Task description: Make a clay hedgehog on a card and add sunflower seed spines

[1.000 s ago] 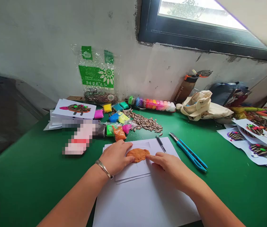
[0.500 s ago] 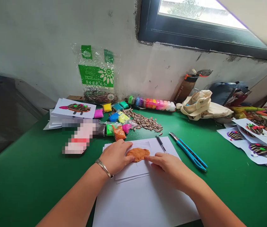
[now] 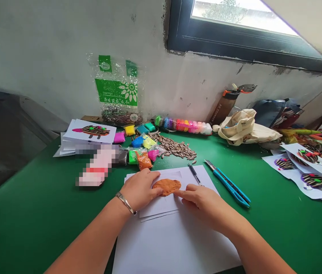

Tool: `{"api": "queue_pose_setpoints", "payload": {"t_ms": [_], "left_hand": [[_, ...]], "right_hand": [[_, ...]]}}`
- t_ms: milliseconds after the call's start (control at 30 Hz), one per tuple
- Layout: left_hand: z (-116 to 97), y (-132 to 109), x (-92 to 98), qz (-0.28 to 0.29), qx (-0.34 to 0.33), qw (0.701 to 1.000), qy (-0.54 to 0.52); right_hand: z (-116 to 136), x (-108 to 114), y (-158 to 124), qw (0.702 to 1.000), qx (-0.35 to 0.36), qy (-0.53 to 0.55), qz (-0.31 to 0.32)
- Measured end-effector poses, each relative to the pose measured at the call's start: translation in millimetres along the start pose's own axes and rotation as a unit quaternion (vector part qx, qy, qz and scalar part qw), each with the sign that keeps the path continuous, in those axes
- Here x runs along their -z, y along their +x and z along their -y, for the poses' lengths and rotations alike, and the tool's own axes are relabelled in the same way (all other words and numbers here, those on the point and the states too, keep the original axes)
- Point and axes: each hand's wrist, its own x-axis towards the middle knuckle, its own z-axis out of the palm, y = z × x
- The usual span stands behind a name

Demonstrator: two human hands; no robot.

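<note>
A flattened orange piece of modelling clay (image 3: 166,187) lies on a small white card (image 3: 158,207) on top of larger white paper (image 3: 161,247). My left hand (image 3: 141,189), with a silver bracelet at the wrist, rests open on the card. Its thumb touches the clay's left edge, and its fingers lie above and to the left. From the right, my right hand (image 3: 199,198) reaches in with its index finger stretched to the clay's lower right edge. Its other fingers are bent and partly hidden; nothing is seen in them.
A black pen (image 3: 194,173) and a blue utility knife (image 3: 228,183) lie right of the hands. Beyond are bagged clay packets (image 3: 144,160), loose sunflower seeds (image 3: 178,146) and a seed bag (image 3: 118,93). Decorated cards (image 3: 91,131) sit far left, others (image 3: 312,179) far right.
The right index fingertip has shifted slightly along the clay's lower right edge. The left hand stays in place, and the whole view has moved very slightly.
</note>
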Motion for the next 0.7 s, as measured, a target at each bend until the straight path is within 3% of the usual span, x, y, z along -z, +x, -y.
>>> {"api": "queue_pose_setpoints", "payload": {"t_ms": [133,367,700], "left_hand": [[0.8,0.6,-2.0,-0.003,0.001,1.0,-0.001],[0.4,1.6,-0.8,-0.001,0.003,1.0,-0.011],[0.9,0.9,-2.0,0.0,0.001,1.0,0.005]], "right_hand": [[-0.6,-0.5,1.5,1.0,-0.015,0.004,0.009],[-8.0,2.9,-2.3,0.996,-0.009,0.077,-0.035],[-6.3,1.7,0.7,0.999,-0.013,0.031,-0.04]]}}
